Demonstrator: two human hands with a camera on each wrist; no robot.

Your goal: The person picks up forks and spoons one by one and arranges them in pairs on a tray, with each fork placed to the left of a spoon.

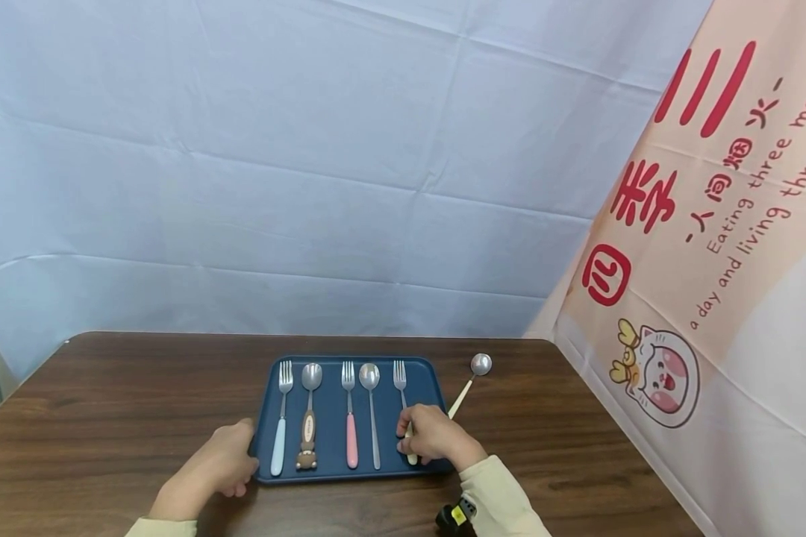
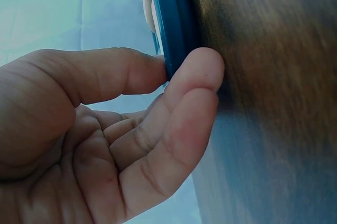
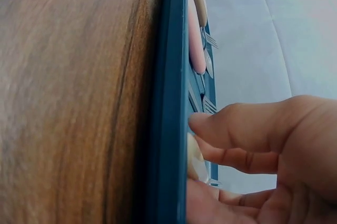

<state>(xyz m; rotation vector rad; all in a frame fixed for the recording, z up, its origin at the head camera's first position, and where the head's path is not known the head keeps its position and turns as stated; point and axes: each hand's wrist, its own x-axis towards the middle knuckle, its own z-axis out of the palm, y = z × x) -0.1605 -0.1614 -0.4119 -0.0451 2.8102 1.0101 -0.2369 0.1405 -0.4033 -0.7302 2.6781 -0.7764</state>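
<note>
A dark blue tray lies on the table. My left hand pinches its left rim, thumb on the edge and fingers against the outer side, as the left wrist view shows. On the tray's right side, my right hand holds the cream handle of a fork, partly hidden by the fingers. Left of that fork lie a plain metal spoon, a pink-handled fork, a brown bear-handled spoon and a light-blue-handled fork, roughly side by side.
A cream-handled spoon lies slanted on the wooden table, just right of the tray. Its handle end is hidden behind my right hand. Pale cloth hangs behind the table, and a printed cloth hangs at the right.
</note>
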